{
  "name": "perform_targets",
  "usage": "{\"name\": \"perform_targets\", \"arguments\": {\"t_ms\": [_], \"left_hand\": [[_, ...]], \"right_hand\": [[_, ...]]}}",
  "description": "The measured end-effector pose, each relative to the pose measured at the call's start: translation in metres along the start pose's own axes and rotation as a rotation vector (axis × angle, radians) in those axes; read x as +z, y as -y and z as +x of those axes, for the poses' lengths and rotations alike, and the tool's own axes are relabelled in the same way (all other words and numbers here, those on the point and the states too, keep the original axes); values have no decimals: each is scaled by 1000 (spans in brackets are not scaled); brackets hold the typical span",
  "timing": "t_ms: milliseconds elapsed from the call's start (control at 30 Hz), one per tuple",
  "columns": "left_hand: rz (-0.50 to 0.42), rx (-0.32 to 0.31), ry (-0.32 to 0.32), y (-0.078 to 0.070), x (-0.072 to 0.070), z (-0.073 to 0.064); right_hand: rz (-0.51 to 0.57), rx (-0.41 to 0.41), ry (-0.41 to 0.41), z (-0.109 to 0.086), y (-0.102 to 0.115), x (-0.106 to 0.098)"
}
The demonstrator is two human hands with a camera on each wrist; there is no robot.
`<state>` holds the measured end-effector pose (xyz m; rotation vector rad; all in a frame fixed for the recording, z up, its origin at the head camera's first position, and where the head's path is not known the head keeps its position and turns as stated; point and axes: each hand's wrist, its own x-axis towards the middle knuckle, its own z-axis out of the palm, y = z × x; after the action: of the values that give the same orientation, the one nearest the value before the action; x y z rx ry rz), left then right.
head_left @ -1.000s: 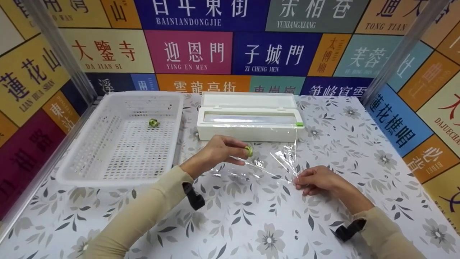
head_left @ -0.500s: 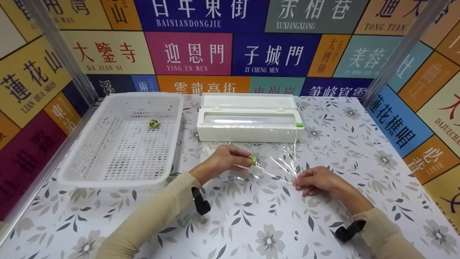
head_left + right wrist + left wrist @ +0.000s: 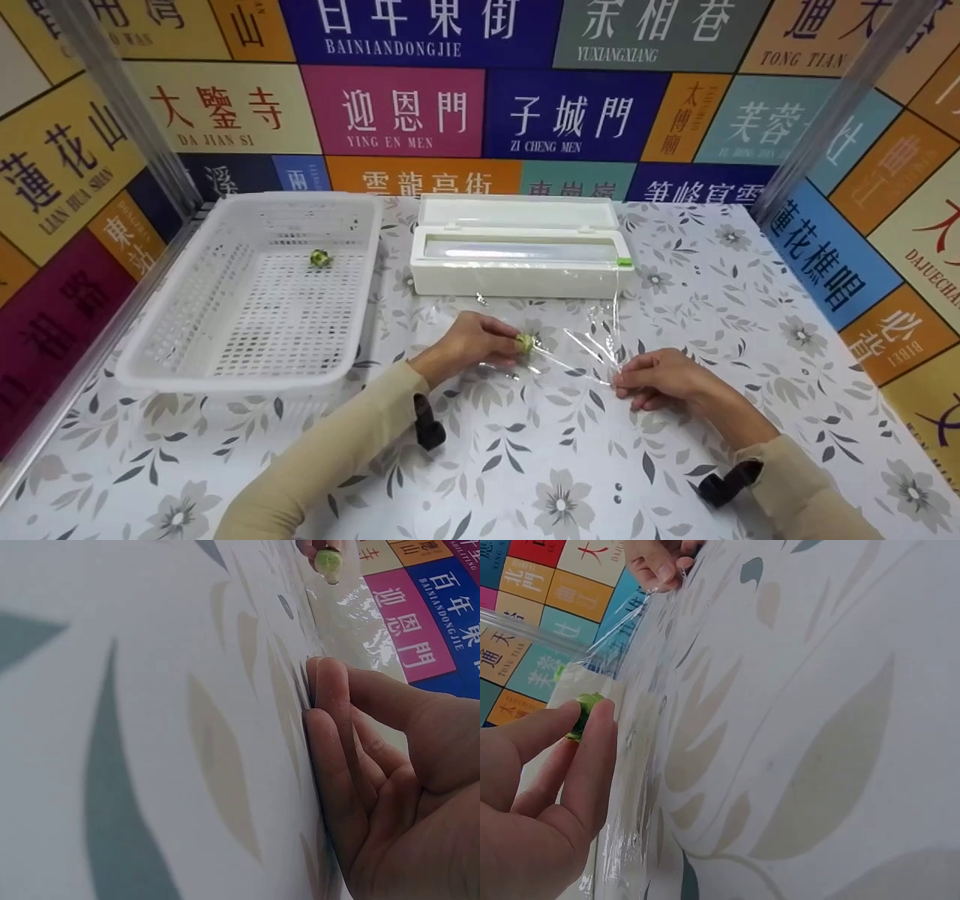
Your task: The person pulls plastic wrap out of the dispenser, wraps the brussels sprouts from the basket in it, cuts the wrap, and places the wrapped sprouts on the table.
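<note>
In the head view my left hand (image 3: pixel 474 343) pinches a small green vegetable (image 3: pixel 524 343), round like a Brussels sprout, between thumb and fingertips. It is held at the clear plastic wrap (image 3: pixel 585 346); whether it touches the wrap I cannot tell. The wrap stretches from a white wrap dispenser (image 3: pixel 517 283) with its lid up. My right hand (image 3: pixel 664 377) pinches the near right corner of the wrap low over the table. The left wrist view shows the vegetable (image 3: pixel 590 702) between the fingertips; the right wrist view shows its pale green rounded side (image 3: pixel 328 562).
A white perforated basket (image 3: pixel 240 384) stands on the left, with another small green vegetable (image 3: pixel 320 258) inside. A green slider (image 3: pixel 624 262) sits at the dispenser's right front edge. Printed panels enclose the flower-patterned table (image 3: pixel 562 502) at the back and sides.
My left hand has moved down and slightly right with the vegetable, nearer the wrap and the table. My right hand has stayed at the wrap's corner.
</note>
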<state>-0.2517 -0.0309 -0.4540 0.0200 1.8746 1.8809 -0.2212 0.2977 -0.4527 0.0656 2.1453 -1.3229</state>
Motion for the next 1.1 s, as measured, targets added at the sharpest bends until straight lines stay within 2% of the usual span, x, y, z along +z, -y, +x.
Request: {"name": "perform_targets", "arguments": {"t_ms": [200, 367, 633, 833, 1100], "left_hand": [[7, -24, 4, 2, 0, 4], [66, -44, -9, 2, 1, 6], [176, 3, -58, 8, 3, 6], [172, -7, -68, 9, 2, 4], [138, -12, -49, 8, -2, 1]], "right_hand": [[-10, 3, -10, 0, 0, 0], [-14, 5, -15, 0, 0, 0], [-15, 3, -7, 0, 1, 0], [5, 6, 4, 1, 0, 1], [13, 17, -4, 1, 0, 0]]}}
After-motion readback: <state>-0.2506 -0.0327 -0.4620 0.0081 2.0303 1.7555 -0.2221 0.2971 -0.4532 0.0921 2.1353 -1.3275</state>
